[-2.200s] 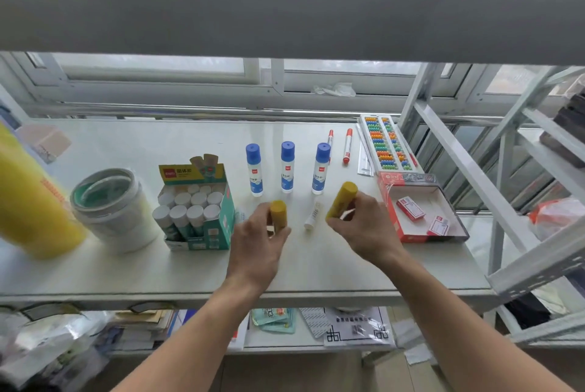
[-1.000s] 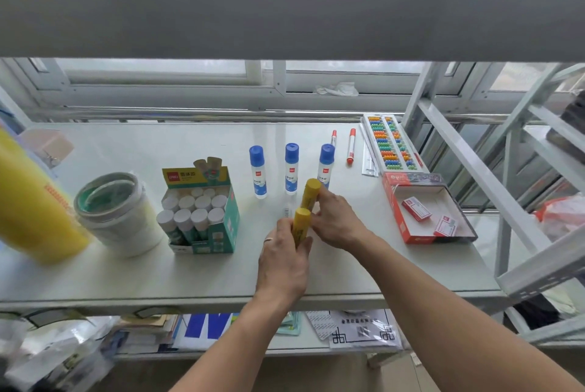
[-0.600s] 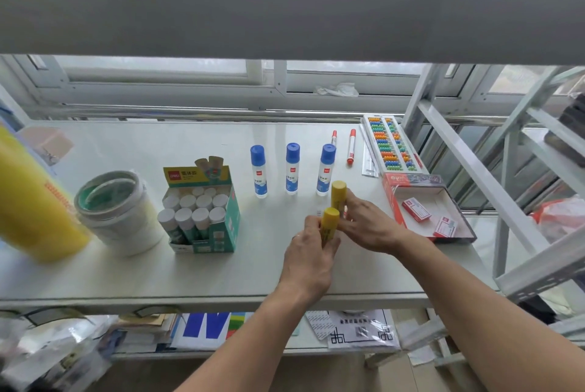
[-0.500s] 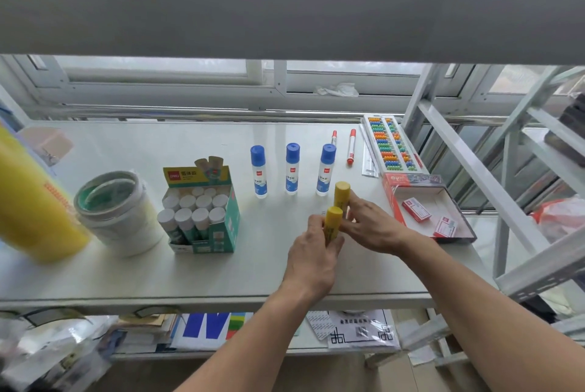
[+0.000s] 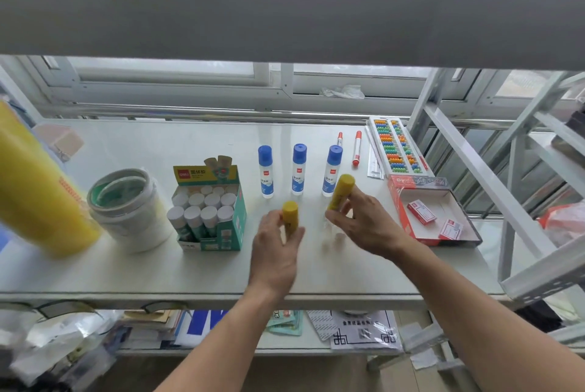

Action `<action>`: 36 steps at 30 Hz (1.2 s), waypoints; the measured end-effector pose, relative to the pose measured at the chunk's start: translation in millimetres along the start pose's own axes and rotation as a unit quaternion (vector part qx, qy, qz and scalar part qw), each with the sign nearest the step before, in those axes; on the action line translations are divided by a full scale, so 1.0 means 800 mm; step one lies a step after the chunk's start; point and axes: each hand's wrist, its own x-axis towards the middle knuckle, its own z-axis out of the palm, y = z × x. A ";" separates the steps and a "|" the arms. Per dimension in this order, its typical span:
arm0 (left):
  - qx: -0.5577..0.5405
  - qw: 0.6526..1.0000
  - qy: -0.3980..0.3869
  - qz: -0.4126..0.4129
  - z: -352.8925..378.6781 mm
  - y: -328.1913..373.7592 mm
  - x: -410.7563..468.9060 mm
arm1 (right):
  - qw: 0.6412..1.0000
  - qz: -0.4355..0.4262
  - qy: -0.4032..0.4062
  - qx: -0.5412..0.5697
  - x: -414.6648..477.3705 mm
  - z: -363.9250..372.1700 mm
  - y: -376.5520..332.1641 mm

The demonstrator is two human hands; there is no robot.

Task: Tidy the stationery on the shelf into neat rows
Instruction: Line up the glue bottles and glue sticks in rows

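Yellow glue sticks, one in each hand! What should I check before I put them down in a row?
1. Left hand holds its yellow stick firmly: ok.
2. Right hand holds the other yellow stick firmly: ok.
3. Left stick upright: ok.
4. Right stick upright: not ok, tilted.
5. Blue-capped bottles behind already stand in a row: ok.
6. Bare shelf in front of them: cannot tell; something small and blurred lies under the right hand.

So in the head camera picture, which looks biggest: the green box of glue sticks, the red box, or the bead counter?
1. Red box and green box: too alike to rank.
2. Bead counter, though it lies farther back, so that's unsure.
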 end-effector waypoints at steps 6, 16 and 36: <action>0.067 0.989 0.130 0.016 -0.008 -0.024 0.003 | 0.998 0.003 0.057 -0.006 0.009 0.080 -0.051; 0.086 0.986 0.145 0.004 -0.008 -0.036 0.004 | 0.996 0.040 0.072 -0.035 0.008 0.105 -0.047; 0.114 0.981 0.159 0.013 -0.001 -0.041 0.002 | 0.989 0.073 0.132 -0.004 0.001 0.113 -0.053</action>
